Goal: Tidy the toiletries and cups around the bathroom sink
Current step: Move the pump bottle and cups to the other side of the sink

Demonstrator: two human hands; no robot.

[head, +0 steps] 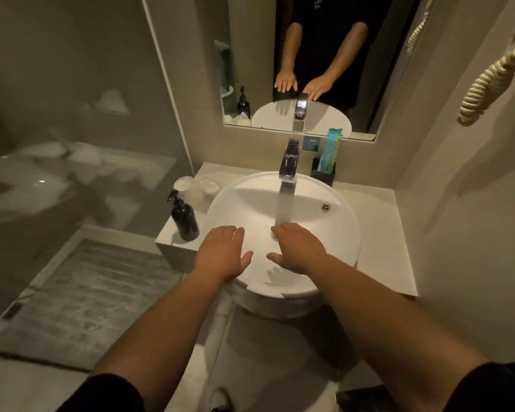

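My left hand and right hand hung flat and empty over the round, glossy white sink. The dark pump bottle and two cups stood on the pale stone worktop to its left.

Two bare hands over a round white ceramic sink

The left hand and right hand hover palm-down with relaxed fingers above the basin; a black pump bottle and two pale cups stand left of it, a chrome tap behind.
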